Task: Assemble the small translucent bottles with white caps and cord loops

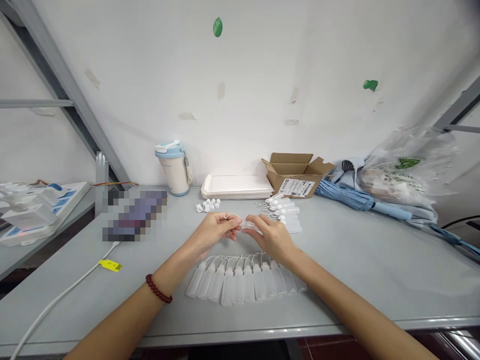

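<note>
Above the middle of the table, my left hand [215,230] pinches a thin white cord [229,216] between thumb and fingers. My right hand [273,237] has thumb and fingers closed around a small translucent plastic bottle [247,225], whose neck end points at my left fingertips. Fingers cover much of it. Below my hands, a fanned row of similar translucent bottles [238,285] lies flat, with white cords at their tops. Past my right hand, several bottles with white caps [287,210] lie stacked. Loose white caps [208,205] cluster beyond my left hand.
At the back stand a cream tumbler [173,170], a stack of white trays [238,186] and an open cardboard box [292,175]. A folded blue umbrella [348,194] and a plastic bag [408,170] lie right. A blurred phone-like object [137,215] with a white cable [71,290] is left.
</note>
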Available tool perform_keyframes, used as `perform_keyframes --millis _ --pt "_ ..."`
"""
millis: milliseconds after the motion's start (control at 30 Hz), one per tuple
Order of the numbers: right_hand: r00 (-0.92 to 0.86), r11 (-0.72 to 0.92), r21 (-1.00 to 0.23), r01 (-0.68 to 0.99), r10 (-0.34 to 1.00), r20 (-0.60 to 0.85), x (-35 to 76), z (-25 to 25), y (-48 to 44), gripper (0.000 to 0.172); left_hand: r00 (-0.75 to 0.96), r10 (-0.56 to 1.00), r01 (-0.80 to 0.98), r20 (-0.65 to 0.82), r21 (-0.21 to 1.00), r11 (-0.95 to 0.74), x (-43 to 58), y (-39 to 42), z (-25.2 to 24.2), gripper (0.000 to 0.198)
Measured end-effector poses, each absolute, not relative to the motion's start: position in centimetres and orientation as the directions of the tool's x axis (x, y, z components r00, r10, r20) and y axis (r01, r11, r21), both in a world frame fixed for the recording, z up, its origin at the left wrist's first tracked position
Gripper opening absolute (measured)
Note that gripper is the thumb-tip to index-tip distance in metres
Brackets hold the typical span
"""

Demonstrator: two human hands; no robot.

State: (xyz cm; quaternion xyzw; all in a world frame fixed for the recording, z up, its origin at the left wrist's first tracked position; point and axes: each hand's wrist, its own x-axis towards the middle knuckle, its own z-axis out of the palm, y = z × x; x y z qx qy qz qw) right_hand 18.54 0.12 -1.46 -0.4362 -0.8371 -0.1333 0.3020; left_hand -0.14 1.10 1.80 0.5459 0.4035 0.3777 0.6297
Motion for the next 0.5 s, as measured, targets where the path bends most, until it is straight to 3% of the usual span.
perform_keyframes --millis 167,300,500 --pt "-0.446 0.619 -0.070 0.783 0.636 0.630 18.54 -1.65 0.19 0.038 0.445 0.891 0.002 -0.091 0.995 0.101 -0.22 1.09 1.99 0.025" --pt "-0.497 0.645 0.023 0.764 0.566 0.658 18.63 -1.76 0.20 0.040 0.466 0.879 0.031 -0.105 0.994 0.102 -0.62 1.26 2.03 0.026" --pt "-0.576 0.664 0.130 0.736 0.514 0.636 18.60 -1.44 -0.24 0.027 0.457 0.874 0.086 -0.165 0.986 0.142 -1.07 1.30 1.92 0.028"
